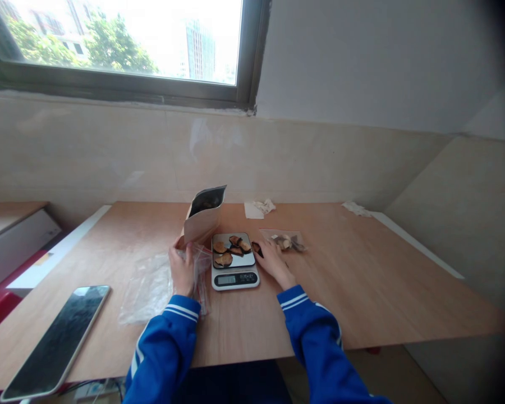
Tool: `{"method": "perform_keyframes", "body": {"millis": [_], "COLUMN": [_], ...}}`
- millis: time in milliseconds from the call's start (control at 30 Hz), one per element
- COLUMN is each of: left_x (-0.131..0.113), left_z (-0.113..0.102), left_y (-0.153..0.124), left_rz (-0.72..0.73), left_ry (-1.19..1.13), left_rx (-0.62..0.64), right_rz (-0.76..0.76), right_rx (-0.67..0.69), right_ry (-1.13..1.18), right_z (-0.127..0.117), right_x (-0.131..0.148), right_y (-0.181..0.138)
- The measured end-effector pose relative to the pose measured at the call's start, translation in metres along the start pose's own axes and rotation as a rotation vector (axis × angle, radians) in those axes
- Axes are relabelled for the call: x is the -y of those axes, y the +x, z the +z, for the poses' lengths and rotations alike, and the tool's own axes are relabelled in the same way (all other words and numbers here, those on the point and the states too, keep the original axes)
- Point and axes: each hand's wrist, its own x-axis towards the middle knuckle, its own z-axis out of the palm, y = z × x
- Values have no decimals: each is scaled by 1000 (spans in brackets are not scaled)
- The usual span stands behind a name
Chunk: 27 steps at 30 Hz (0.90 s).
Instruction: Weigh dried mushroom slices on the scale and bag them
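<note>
A small digital kitchen scale (234,276) sits on the wooden table (362,280) with several dark dried slices (231,248) on its pan. My left hand (182,268) grips the bottom of an open brown paper pouch (202,219) standing just left of the scale. My right hand (273,262) rests on the table at the scale's right edge, pinching a dark dried slice (257,247). Both arms wear blue sleeves with white stripes.
A small clear bag (287,240) holding pieces lies right of the scale. Clear plastic bags (151,287) lie under my left hand. A phone (59,339) lies at the near left edge. Crumpled white papers (261,207) sit near the wall.
</note>
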Motion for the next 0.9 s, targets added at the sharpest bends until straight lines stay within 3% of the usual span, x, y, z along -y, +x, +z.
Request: {"method": "perform_keyframes", "body": {"millis": [167,267,367,500,633,900], "left_x": [1,-1,-3,-2,-2,-5], "left_z": [1,1,1,1,1,0], "left_y": [-1,-1,-1,-1,-1,-2], "left_rz": [1,-5,-18,-7,-8,-9], "left_ry": [-10,-17,-19,-33,-41,-3], "left_rx": [3,-4,-12,-18,-21,-13], "right_rz": [56,41,-78,-263,-323,-242], "right_rx": [-58,-174,-242,-114,-11,-147], "right_ry": [40,227,477,637,633,653], "right_z": [-3,-7,-15,-22,-19,-17], "right_x": [1,1,6,18,27,22], "right_y": [7,1,-11,-26,-26,-28]}}
